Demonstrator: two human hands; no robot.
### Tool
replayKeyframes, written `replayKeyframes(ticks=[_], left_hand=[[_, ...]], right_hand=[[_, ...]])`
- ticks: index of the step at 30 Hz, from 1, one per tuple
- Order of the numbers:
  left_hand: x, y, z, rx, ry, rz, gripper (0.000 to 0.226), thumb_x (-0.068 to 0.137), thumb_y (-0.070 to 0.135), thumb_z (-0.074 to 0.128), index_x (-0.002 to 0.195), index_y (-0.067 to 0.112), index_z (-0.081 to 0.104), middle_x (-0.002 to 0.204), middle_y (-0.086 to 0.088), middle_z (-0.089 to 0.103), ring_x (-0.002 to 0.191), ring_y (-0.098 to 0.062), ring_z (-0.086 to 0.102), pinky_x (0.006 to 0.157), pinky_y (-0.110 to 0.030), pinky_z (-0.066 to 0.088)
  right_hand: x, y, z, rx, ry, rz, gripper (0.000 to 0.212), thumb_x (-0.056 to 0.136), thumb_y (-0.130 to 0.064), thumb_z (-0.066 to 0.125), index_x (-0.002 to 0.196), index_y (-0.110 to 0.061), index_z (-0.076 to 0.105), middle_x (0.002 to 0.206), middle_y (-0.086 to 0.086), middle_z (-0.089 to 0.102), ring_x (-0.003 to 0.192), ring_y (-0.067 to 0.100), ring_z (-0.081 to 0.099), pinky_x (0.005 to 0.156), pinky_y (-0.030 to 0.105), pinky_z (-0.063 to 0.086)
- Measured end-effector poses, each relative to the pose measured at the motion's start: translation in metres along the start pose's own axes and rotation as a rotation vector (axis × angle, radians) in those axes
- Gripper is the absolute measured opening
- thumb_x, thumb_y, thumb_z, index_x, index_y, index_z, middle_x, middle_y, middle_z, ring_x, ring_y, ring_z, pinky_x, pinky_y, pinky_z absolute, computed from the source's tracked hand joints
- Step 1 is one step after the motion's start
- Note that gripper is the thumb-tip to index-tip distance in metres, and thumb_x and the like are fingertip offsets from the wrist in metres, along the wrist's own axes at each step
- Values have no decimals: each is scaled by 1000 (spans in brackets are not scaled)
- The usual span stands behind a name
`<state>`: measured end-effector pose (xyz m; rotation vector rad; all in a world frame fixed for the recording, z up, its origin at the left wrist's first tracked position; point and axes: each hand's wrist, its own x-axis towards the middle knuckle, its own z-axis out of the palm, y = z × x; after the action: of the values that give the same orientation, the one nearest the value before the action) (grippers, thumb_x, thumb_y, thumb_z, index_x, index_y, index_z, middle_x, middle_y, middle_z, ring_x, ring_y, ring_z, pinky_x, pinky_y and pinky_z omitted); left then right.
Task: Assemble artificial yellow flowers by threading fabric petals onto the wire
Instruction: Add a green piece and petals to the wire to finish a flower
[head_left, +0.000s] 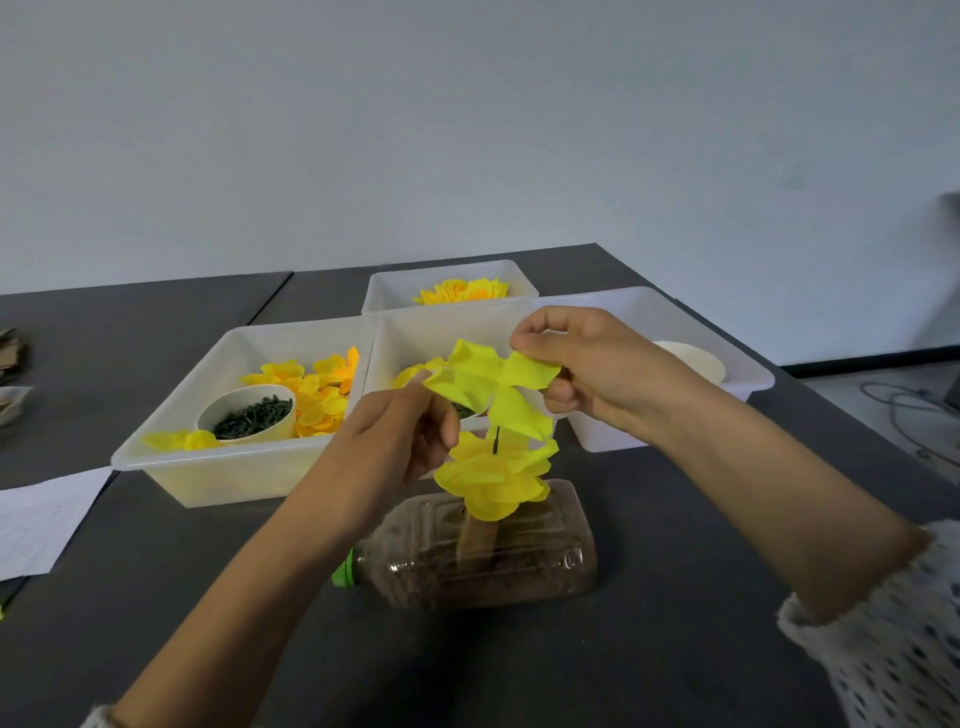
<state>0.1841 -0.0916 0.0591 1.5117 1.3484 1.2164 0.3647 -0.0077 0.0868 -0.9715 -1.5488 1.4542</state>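
Nearest, the bottle (483, 551) lies on its side, the wire (497, 439) rising from it with several petal layers (493, 478) already threaded. Above the bottle, left hand (400, 441) and right hand (576, 364) each pinch an edge of a fresh petal piece (493, 387), stretched over the wire tip, seemingly not yet pushed down. Beyond the bottle, trays (171, 457) crowd close; more room beside it.

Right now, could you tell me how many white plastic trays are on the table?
4. One at the left holds petals and a cup; one in the middle sits behind the hands; one at the back holds yellow flowers; one at the right sits behind the right hand.
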Motion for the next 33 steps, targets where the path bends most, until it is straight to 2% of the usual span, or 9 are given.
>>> replayKeyframes(ticks=[2, 4, 9, 12, 15, 21, 25, 28, 33], left_hand=[[7, -2, 0, -2, 38, -58, 72, 106, 39, 23, 46, 22, 59, 47, 3, 47, 41, -7, 35, 40, -12, 30], [12, -5, 1, -15, 48, -95, 76, 104, 48, 19, 44, 23, 59, 47, 4, 49, 39, -4, 40, 38, -10, 30], [17, -21, -2, 89, -2, 36, 56, 103, 29, 42, 50, 27, 58, 46, 10, 45, 41, -1, 35, 42, -9, 28], [22, -26, -1, 102, 33, 84, 52, 102, 26, 44, 52, 25, 57, 46, 10, 45, 41, -1, 36, 43, -9, 29], [25, -26, 0, 113, 39, 150, 50, 103, 24, 45, 54, 23, 56, 47, 11, 47, 41, 0, 39, 45, -10, 31], [34, -29, 1, 122, 51, 179, 52, 102, 22, 47, 51, 25, 54, 47, 11, 46, 44, -1, 37, 46, -11, 28], [34, -38, -1, 152, 31, 160, 46, 102, 21, 49, 56, 15, 55, 48, 9, 45, 45, -1, 39, 48, -11, 30], [34, -42, -2, 162, 22, 142, 46, 101, 20, 49, 56, 15, 56, 47, 9, 46, 45, -2, 39, 49, -12, 31], [36, -47, -2, 166, 18, 137, 48, 101, 22, 50, 54, 19, 56, 48, 8, 48, 46, -2, 40, 50, -13, 32]], right_hand=[[4, 6, 0, -21, 22, 8, 13, 97, -6, 54, 85, -9, 57, 54, 4, 43, 38, 11, 33, 38, 17, 33], [6, 10, -1, -32, 44, 8, 12, 96, -6, 54, 85, -9, 58, 54, 4, 43, 38, 10, 33, 39, 18, 32], [7, 16, -2, -59, 93, -31, 13, 97, -10, 52, 86, -9, 59, 60, 8, 44, 40, 12, 35, 41, 19, 33], [5, 20, -3, -58, 117, -69, 20, 99, -14, 46, 84, -10, 59, 56, 2, 47, 42, 14, 34, 42, 20, 30], [2, 24, -5, -42, 128, -112, 22, 100, -10, 42, 84, -9, 57, 49, -5, 46, 41, 12, 32, 44, 21, 26], [7, 35, -9, -110, 200, -241, 18, 98, -6, 48, 83, -12, 56, 51, -7, 46, 41, 11, 30, 43, 21, 24], [14, 53, -10, -256, 258, -307, 15, 96, -6, 53, 84, -14, 51, 59, 11, 49, 45, 9, 32, 47, 22, 27], [15, 62, -10, -278, 266, -343, 13, 96, -10, 55, 87, -15, 48, 58, 15, 48, 47, 10, 33, 51, 25, 27], [19, 71, -11, -352, 286, -404, 13, 96, -11, 55, 88, -15, 46, 45, -6, 45, 47, 7, 32, 51, 22, 27]])
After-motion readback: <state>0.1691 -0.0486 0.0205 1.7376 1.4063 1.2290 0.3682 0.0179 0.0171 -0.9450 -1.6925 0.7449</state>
